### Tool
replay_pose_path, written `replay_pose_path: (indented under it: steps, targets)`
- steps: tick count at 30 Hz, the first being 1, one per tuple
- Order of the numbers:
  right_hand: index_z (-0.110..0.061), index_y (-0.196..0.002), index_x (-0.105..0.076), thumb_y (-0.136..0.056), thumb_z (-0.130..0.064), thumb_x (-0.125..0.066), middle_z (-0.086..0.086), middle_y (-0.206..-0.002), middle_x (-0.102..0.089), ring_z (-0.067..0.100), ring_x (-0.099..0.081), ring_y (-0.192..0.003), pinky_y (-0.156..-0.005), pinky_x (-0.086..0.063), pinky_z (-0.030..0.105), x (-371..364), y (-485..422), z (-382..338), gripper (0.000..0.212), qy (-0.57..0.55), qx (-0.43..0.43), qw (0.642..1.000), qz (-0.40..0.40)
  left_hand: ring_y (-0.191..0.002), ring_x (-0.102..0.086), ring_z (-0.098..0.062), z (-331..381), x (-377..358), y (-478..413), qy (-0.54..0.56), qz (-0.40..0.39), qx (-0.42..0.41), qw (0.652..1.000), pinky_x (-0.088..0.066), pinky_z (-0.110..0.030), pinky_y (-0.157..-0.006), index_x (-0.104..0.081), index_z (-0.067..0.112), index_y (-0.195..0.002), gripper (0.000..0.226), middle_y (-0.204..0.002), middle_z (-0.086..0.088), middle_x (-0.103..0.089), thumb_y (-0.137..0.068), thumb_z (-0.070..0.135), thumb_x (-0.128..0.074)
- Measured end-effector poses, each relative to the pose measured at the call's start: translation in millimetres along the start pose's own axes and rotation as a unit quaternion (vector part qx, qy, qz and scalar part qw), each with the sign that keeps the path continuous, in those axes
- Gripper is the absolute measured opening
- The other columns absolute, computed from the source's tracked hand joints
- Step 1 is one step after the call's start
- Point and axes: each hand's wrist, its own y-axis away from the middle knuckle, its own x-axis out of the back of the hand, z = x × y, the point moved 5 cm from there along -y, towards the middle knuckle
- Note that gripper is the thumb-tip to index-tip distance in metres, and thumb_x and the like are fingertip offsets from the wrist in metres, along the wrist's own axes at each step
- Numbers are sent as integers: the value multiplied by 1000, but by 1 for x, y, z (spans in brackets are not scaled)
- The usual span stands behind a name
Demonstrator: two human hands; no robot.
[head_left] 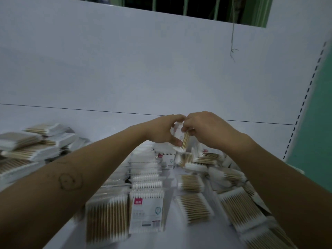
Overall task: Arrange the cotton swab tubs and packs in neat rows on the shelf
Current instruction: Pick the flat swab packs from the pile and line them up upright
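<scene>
Not even halfway, I'd say: the left hand (159,131) and right hand (208,131) are both curled round one swab pack (185,141), held up over the far middle of the shelf (179,238). One centre row (146,178) looks tidy, but the right-side packs (231,203) and the left pile (27,151) are still jumbled. It's a white shelf with a white back panel (161,69) and a green wall (312,123) on the right.

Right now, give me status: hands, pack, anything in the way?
Hands: left hand and right hand both grip one swab pack, raised over shelf. Loose packs scattered below, right side.
</scene>
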Motion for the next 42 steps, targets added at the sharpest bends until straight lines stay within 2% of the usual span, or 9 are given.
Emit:
replay_pose_path:
  steps: [8, 11, 15, 20, 24, 29, 33, 37, 42]
  targets:
    - [-30, -122, -61, -91, -6, -56, -7, -129, -52, 19, -54, -110, -84, -42, 29, -23, 22, 14, 39, -61, -101, 993, 32, -94, -52, -16, -2, -11, 1, -183, -8, 85, 979, -44, -33, -88, -57, 26, -120, 55, -113, 5, -62, -76, 53, -75]
    - [-25, -123, -57, -91, -25, -59, 1, -124, -54, 23, -50, -111, -89, -35, 33, -36, 20, 18, 32, 12, -141, 988, -55, -91, -51, -17, -3, -10, 2, -202, 12, 87, 976, -43, -32, -79, -57, 24, -107, 48, -103, 6, -60, -74, 50, -78]
    - [-22, -131, -53, -84, -67, -52, 10, -134, -48, 28, -39, -128, -111, -18, 52, -69, 18, 6, 65, 77, -123, 970, -193, -83, -53, -18, -4, 7, 2, -149, 74, 92, 982, -37, -31, -66, -52, 24, -89, 44, -92, 4, -59, -69, 49, -82]
    - [-22, -140, -46, -74, -86, -43, 13, -139, -49, 31, -38, -133, -114, 0, 64, -103, 5, -1, 92, 76, -146, 968, -187, -75, -50, -17, -6, 21, 10, -132, 123, 106, 978, -36, -31, -62, -46, 28, -74, 42, -78, 9, -52, -69, 47, -83]
    - [-17, -137, -48, -74, -84, -46, 14, -134, -51, 33, -41, -129, -113, -3, 65, -115, -3, -10, 92, 114, -159, 966, -167, -71, -46, -16, -9, 21, 13, -109, 141, 103, 978, -33, -29, -57, -42, 26, -72, 39, -76, 9, -49, -76, 39, -78]
    - [-19, -136, -47, -94, -49, -47, 9, -130, -53, 29, -44, -124, -114, -19, 52, -104, -7, -1, 52, 75, -187, 975, -97, -75, -52, -17, -11, 14, 11, -71, 122, 95, 985, -41, -25, -58, -46, 20, -74, 29, -83, 3, -58, -80, 27, -74]
    - [-16, -109, -62, -90, -47, -56, 7, -106, -60, 27, -55, -110, -94, -37, 37, -95, 1, 33, 37, -62, -279, 957, -48, -81, -59, -19, -1, 25, 14, -60, 154, 57, 985, -49, -33, -70, -60, 15, -87, 27, -91, -1, -63, -78, 33, -77]
    - [-13, -82, -65, -84, -42, -65, 3, -79, -56, 28, -61, -94, -79, -40, 31, -98, 6, 49, 29, -149, -329, 932, -39, -68, -57, -11, 3, 10, 11, -124, 13, 63, 990, -41, -28, -60, -55, 27, -73, 28, -73, 8, -62, -75, 38, -81]
    - [-14, -100, -66, -86, -49, -63, 6, -101, -65, 28, -59, -104, -89, -39, 35, -96, 7, 50, 38, -129, -330, 935, -27, -64, -50, -9, -2, -25, -6, -221, -60, 78, 970, -37, -26, -58, -56, 24, -72, 31, -70, 6, -57, -75, 45, -79]
